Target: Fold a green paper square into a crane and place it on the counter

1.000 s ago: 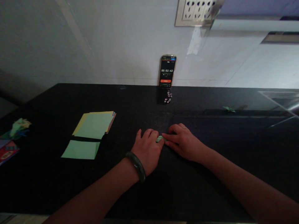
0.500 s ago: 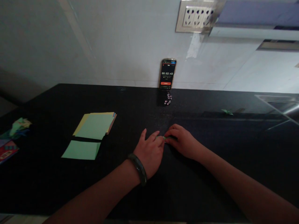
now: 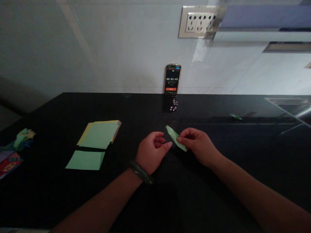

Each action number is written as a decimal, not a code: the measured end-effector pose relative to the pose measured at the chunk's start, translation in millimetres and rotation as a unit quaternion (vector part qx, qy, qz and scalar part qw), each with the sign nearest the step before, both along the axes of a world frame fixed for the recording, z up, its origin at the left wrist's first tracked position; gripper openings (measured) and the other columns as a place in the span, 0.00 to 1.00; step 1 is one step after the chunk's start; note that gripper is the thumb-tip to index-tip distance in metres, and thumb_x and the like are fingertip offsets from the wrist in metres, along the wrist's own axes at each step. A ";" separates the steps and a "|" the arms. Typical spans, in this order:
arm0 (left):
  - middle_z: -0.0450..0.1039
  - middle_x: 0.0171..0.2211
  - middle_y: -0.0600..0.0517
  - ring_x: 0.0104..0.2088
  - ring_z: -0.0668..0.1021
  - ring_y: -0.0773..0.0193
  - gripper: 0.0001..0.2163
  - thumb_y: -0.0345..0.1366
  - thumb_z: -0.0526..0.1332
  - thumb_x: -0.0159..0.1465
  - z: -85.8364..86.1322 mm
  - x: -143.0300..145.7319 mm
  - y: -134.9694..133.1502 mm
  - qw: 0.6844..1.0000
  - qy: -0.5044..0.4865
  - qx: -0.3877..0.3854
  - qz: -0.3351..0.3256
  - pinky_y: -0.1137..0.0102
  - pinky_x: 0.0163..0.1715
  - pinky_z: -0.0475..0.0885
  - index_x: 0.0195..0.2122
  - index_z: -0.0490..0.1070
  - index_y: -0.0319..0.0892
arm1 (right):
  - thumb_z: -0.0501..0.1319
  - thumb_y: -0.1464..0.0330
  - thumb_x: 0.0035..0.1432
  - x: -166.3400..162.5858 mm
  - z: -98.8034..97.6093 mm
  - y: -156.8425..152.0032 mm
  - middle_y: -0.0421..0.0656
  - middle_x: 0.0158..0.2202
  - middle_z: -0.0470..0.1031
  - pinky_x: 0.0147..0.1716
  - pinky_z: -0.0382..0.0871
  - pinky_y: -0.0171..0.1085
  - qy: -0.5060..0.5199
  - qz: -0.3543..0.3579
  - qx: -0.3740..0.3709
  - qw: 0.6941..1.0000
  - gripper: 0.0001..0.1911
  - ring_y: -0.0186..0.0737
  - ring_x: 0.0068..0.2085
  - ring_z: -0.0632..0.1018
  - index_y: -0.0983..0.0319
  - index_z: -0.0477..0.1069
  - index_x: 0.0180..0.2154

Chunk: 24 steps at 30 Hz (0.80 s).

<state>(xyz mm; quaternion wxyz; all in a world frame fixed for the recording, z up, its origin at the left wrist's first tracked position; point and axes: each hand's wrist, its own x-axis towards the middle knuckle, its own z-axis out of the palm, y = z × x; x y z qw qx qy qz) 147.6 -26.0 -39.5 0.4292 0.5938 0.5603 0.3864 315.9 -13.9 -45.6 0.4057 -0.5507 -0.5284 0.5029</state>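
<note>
A narrow piece of folded green paper (image 3: 175,137) is pinched at its right side between the thumb and fingers of my right hand (image 3: 200,144), tilted just above the dark tabletop. My left hand (image 3: 152,150) is beside it, a small gap from the paper. Its fingers are loosely curled and apart from the thumb, with nothing in them. A dark bangle (image 3: 141,173) circles my left wrist. Left of my hands lies a green paper sheet (image 3: 85,160) with its right edge folded, in front of a stack of coloured paper (image 3: 99,134) with green on top.
A phone (image 3: 172,80) showing a timer leans on the wall, with a beaded strap (image 3: 173,105) below. A small folded green paper piece (image 3: 235,116) lies at the right, near a clear stand (image 3: 289,102). Crumpled coloured paper (image 3: 24,137) and a red packet (image 3: 11,163) lie far left.
My left hand has come off the folded green paper and turned, its fingers curling. My right hand now holds the paper up at a tilt, so more of it shows.
</note>
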 end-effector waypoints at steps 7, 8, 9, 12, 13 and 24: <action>0.73 0.24 0.52 0.25 0.75 0.67 0.09 0.39 0.62 0.54 -0.9 6.8 -1.5 0.976 -0.177 -0.110 -0.057 0.72 0.29 0.70 0.29 0.72 0.37 | 0.67 0.66 0.42 -8.7 4.8 -15.8 0.36 0.21 0.69 0.22 0.63 0.30 0.108 0.046 -0.005 0.993 0.12 0.27 0.22 0.68 0.64 0.66 0.26; 0.72 0.22 0.52 0.25 0.75 0.67 0.09 0.39 0.62 0.54 -1.9 6.5 -1.2 0.978 -0.176 -0.101 -0.053 0.71 0.29 0.70 0.28 0.71 0.37 | 0.66 0.65 0.43 -8.8 4.4 -16.3 0.36 0.21 0.69 0.22 0.63 0.30 0.119 0.051 -0.007 0.992 0.11 0.27 0.22 0.68 0.64 0.66 0.27; 0.72 0.22 0.53 0.24 0.75 0.67 0.08 0.38 0.62 0.54 -3.2 6.2 -1.0 0.979 -0.175 -0.095 -0.053 0.71 0.29 0.71 0.28 0.71 0.37 | 0.66 0.64 0.44 -8.7 4.1 -16.5 0.36 0.21 0.69 0.22 0.64 0.30 0.131 0.050 -0.012 0.990 0.12 0.27 0.21 0.69 0.64 0.67 0.29; 0.71 0.22 0.53 0.25 0.75 0.67 0.08 0.38 0.61 0.54 -7.2 5.9 -1.1 0.980 -0.172 -0.080 -0.064 0.70 0.29 0.71 0.29 0.71 0.38 | 0.64 0.62 0.47 -7.4 4.5 -16.2 0.36 0.20 0.69 0.20 0.63 0.30 0.127 0.047 -0.034 0.990 0.13 0.27 0.20 0.68 0.64 0.68 0.31; 0.71 0.22 0.53 0.25 0.75 0.67 0.08 0.38 0.60 0.55 -8.1 6.2 -1.7 0.980 -0.171 -0.077 -0.068 0.71 0.29 0.71 0.29 0.71 0.38 | 0.63 0.62 0.47 -6.9 5.0 -16.2 0.36 0.20 0.69 0.20 0.63 0.30 0.113 0.052 -0.038 0.991 0.12 0.27 0.19 0.67 0.64 0.68 0.30; 0.71 0.21 0.54 0.21 0.72 0.70 0.07 0.36 0.63 0.53 -6.7 8.8 -5.0 0.979 -0.178 -0.081 -0.050 0.75 0.24 0.69 0.26 0.72 0.37 | 0.60 0.66 0.49 -10.3 7.0 -20.7 0.35 0.16 0.66 0.17 0.59 0.29 -0.026 0.043 0.029 0.998 0.07 0.27 0.17 0.65 0.63 0.69 0.24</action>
